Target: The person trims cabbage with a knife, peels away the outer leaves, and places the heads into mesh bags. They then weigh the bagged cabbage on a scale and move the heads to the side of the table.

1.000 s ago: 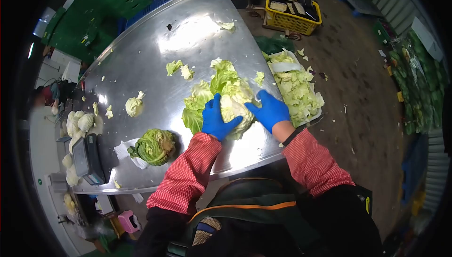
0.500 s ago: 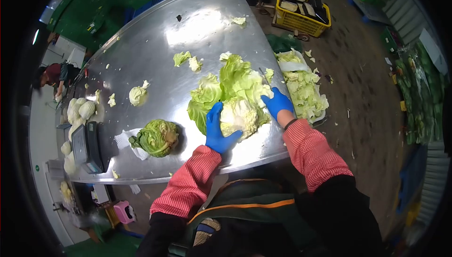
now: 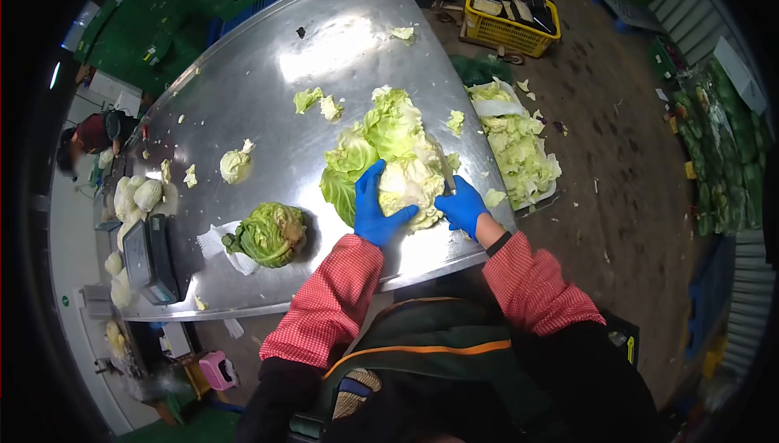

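A pale cabbage, partly trimmed, rests on the metal table in front of me. My left hand, in a blue glove, grips its left side with thumb and fingers apart around it. At the cabbage's right side, my blue-gloved right hand is closed around a knife; its handle is hidden in the fingers and the blade points away from me. Loose green outer leaves lie just behind the cabbage. To the left, a whole cabbage with green, brown-patched leaves sits beside a white cloth.
A bin of leaves stands against the table's right edge. Leaf scraps and a small pale piece lie about the table. A scale and several pale heads are at left, near another person.
My right hand has moved left and nearer to me, against the cabbage's side, with the knife. Leaf pieces now lie at the table's right edge. My left hand stays on the cabbage.
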